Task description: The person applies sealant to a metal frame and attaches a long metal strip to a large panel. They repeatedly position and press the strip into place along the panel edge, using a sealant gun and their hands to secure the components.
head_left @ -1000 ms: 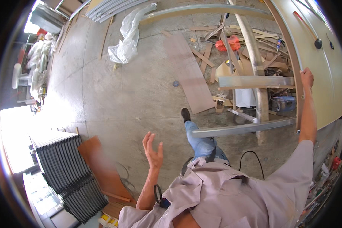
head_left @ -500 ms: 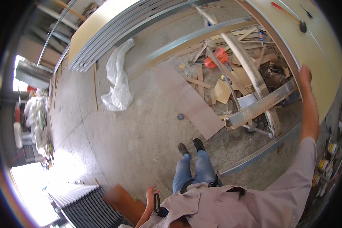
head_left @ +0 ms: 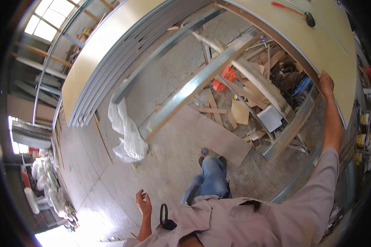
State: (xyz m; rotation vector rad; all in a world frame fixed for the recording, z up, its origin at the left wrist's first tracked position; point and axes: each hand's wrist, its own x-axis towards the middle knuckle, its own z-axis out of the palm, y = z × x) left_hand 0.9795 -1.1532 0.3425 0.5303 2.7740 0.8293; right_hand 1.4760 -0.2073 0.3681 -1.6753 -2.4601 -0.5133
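**Our right hand on the board edge, left hand free**

We reached up with our right hand (head_left: pixel 326 82) and gripped the edge of the big yellow board (head_left: pixel 317 45), which lay flat on top of a metal frame (head_left: pixel 193 84). The fingers were curled over its rim. Our left hand (head_left: pixel 143 202) hung low beside our body, half open and holding nothing.

In our judgement the board could slide or tip, because only one hand held it. A hammer (head_left: pixel 293 11) with a red handle lay on the board, near its far edge, and it might roll off if the board tilted. Below the frame the floor (head_left: pixel 173 164) was covered with wood scraps (head_left: pixel 239 111) and a loose plastic sheet (head_left: pixel 125 131), so our feet could slip or catch.

We saw no open container clearly; small yellow cans (head_left: pixel 362 140) stood at the right rim, but their contents we could not tell.
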